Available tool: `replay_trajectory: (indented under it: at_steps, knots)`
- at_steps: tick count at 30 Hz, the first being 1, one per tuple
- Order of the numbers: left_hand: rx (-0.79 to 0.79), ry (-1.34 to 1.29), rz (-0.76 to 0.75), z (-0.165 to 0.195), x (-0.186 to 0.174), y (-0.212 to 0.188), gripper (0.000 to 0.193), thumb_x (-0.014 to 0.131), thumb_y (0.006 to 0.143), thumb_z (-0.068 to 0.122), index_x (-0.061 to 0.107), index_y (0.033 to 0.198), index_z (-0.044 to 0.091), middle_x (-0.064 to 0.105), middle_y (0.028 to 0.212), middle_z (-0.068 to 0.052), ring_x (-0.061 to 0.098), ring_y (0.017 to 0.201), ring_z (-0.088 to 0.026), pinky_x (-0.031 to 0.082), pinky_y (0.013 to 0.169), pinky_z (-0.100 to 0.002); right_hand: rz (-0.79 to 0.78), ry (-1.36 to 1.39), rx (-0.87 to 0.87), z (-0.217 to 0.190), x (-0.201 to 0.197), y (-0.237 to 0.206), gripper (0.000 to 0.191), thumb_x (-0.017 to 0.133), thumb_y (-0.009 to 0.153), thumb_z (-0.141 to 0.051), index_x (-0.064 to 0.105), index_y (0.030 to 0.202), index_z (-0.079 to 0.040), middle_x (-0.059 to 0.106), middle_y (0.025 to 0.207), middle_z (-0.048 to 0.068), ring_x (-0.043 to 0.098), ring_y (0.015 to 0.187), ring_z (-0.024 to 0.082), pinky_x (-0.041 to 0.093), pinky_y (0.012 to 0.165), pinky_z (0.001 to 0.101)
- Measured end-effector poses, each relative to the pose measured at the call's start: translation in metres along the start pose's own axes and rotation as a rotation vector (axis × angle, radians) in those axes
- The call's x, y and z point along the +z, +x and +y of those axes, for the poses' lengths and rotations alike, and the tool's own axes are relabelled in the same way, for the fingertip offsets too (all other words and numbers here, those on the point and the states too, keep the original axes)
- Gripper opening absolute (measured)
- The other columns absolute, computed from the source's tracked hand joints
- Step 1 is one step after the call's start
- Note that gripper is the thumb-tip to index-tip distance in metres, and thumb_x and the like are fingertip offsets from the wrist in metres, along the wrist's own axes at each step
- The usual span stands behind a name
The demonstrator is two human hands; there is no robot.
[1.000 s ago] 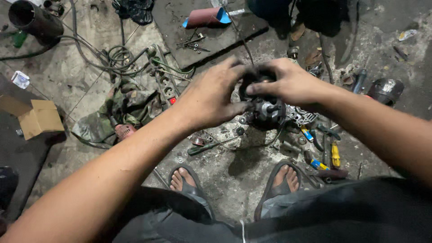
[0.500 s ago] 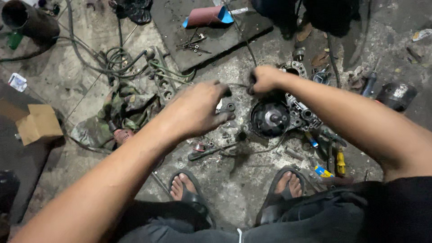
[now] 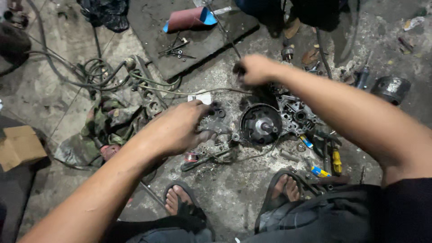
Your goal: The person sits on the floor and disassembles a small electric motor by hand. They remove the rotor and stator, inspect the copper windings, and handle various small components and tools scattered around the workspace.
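On the dirty concrete floor (image 3: 234, 198) between my sandalled feet sits the engine case (image 3: 294, 114), with its round dark cover (image 3: 261, 123) facing up, shaft stub in the middle. My left hand (image 3: 177, 128) is curled palm-down over small loose metal parts (image 3: 216, 128) just left of the cover; fingers bent, seem to pinch something small, can't tell what. My right hand (image 3: 254, 68) is beyond the cover at its far edge, closed in a loose fist, blurred, so I can't tell if it holds anything. To do this well, I judge: keep the left fingertips low and pick one part at a time, don't scatter the rest into the grit. Steady the case before pulling anything. Thin wire (image 3: 211, 91) runs across just behind my left hand, easy to snag. Yellow-handled tools (image 3: 335, 162) lie right of the case near my right foot, within reach. Camouflage rag (image 3: 105, 123) to the left, well apart.
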State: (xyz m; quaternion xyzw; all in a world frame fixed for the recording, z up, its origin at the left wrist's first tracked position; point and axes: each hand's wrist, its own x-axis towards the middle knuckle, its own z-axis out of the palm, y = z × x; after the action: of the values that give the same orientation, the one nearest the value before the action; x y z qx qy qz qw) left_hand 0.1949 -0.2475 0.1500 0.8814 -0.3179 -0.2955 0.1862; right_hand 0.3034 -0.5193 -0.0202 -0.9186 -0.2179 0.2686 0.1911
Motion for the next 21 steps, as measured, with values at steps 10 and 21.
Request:
replay_trajectory:
  at_steps: [10,21]
  knots:
    - [-0.055,-0.007,-0.100,0.000,0.002,0.000,0.062,0.079,0.080,0.034,0.061,0.130,0.002,0.064,0.117,-0.023,0.061,0.112,-0.040,0.049,0.096,-0.047,-0.320,-0.507,0.272,0.053,-0.041,-0.083,0.122,0.084,0.070,-0.013,0.009,0.165,-0.033,0.014,0.169,0.017,0.030,0.148,0.040,0.043,0.110,0.0522]
    - [-0.102,-0.056,-0.121,0.009,0.002,0.007,0.061,0.076,0.081,0.033,0.060,0.133,0.004,0.064,0.123,-0.022,0.060,0.117,-0.037,0.047,0.100,-0.045,-0.076,-0.034,0.268,0.132,-0.005,-0.086,0.095,0.082,0.075,-0.044,0.042,0.153,-0.009,0.062,0.138,0.026,0.060,0.127,0.041,0.047,0.110,0.0463]
